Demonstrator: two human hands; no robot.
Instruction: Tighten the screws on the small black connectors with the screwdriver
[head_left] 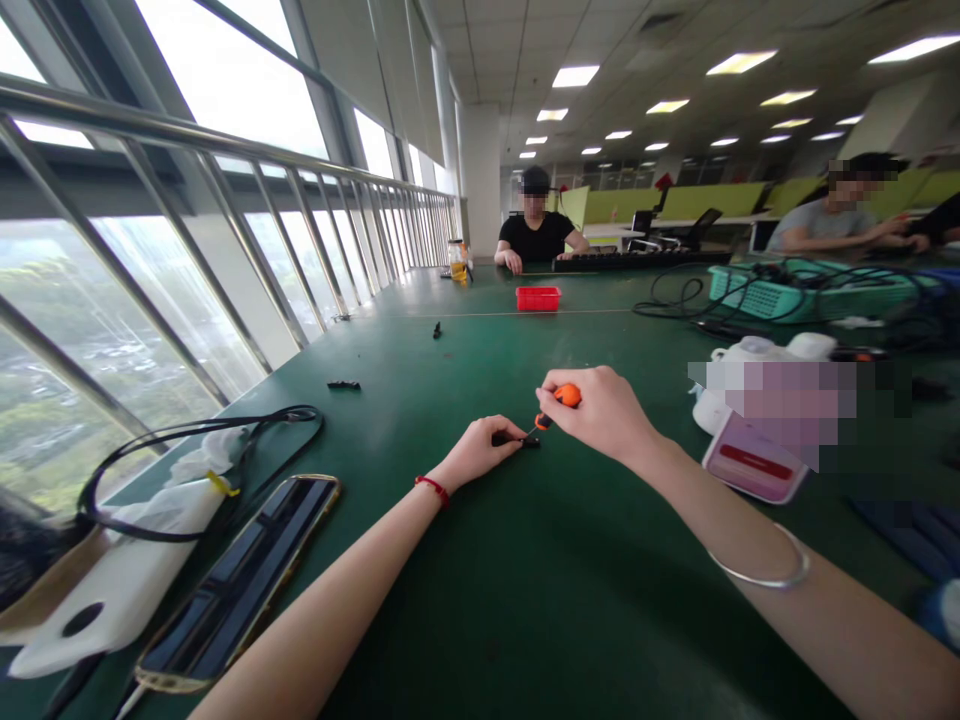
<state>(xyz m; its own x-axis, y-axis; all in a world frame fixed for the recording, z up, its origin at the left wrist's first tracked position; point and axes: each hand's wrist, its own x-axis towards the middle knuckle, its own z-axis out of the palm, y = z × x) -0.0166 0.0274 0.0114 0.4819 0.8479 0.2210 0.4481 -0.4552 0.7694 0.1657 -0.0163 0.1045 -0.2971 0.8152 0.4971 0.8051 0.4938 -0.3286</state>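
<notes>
Near the middle of the green table [465, 560], my left hand [480, 450] pinches a small black part [531, 442] and keeps it on the tabletop. My right hand [600, 410] is closed round an orange and black screwdriver [568, 396], tilted with its handle up to the right. The screwdriver's thin tip comes down at the black part, beside my left fingertips. Whether it sits in a screw is too small to tell. Two more small black pieces, one [343, 385] at the left and one [437, 330] farther back, lie on the table.
A phone [240, 590], a white holder [127, 580] and a looped black cable [97, 500] lie at the left. Farther back are a red tray [538, 298] and a seated person [536, 235]. At the right stand a green basket [780, 295] with cables and a pink-and-white object [757, 455].
</notes>
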